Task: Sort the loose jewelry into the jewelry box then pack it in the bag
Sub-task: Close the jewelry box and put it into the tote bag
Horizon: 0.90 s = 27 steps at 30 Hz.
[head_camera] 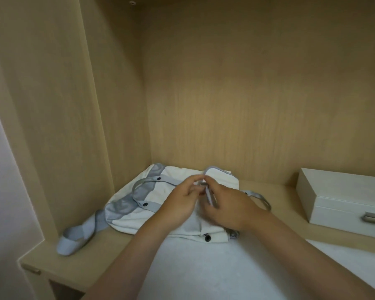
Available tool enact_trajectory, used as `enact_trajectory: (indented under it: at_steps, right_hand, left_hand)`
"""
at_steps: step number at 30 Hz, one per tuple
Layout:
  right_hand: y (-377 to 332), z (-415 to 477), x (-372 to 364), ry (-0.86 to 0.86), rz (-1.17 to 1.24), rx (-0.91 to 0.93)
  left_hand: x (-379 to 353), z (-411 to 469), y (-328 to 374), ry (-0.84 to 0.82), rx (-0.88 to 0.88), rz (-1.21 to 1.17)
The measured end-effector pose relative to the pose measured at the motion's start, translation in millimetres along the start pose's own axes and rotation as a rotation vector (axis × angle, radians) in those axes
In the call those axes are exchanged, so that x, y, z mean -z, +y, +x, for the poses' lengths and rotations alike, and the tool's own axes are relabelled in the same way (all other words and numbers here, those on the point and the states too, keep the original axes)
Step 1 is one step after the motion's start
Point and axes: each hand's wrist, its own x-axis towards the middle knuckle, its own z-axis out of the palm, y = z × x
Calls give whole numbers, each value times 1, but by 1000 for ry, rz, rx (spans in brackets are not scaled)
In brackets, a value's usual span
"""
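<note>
1. The bag [160, 192] lies flat in the lower middle of the frame, on a pale wooden ledge [41, 254] and pushed into the corner of a wooden alcove.
2. It is soft white fabric with grey panels, grey carry handles and small black snap buttons [145, 204]. A grey-edged flap or rim [217, 168] stands up along its far side.
3. A wide grey strap [78, 234] trails off the bag's left end toward the lower left, where it is folded over on the ledge.
4. The left hand [182, 200] and right hand [232, 204] meet close together above the middle of the bag.
5. The left hand's fingertips pinch a small grey tab on the bag. The right hand's curled fingers hold a thin grey strip of the bag's trim just beside it. Whether this is a zip is too blurred to tell.
6. The jewelry box [342, 191] sits at the right edge of the frame, well apart from the bag. It is white and rectangular with its lid down, and has a metal pull [373, 218] on its front.
7. A white surface [204, 267] fills the lower centre under the forearms.
</note>
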Motion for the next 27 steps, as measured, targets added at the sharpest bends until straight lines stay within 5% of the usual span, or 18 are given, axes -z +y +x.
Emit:
enact_trajectory:
  at_steps: [6,9,13,16,27]
  right_hand:
    - [20,-2,0,224,264,-174]
    - [31,-4,0,179,81,-358]
    - [39,8,-2,35,-397,-190]
    - [34,31,-15,-64,-254,49]
    - [44,54,-45,-27,-53,-171]
  left_hand:
    - [-28,1,-14,-139,90,435]
    - [-38,-3,-15,-215,127,610]
    - [-38,5,-13,-169,125,603]
    - [-39,14,-12,-102,110,659]
    - [-33,8,-18,-236,177,585]
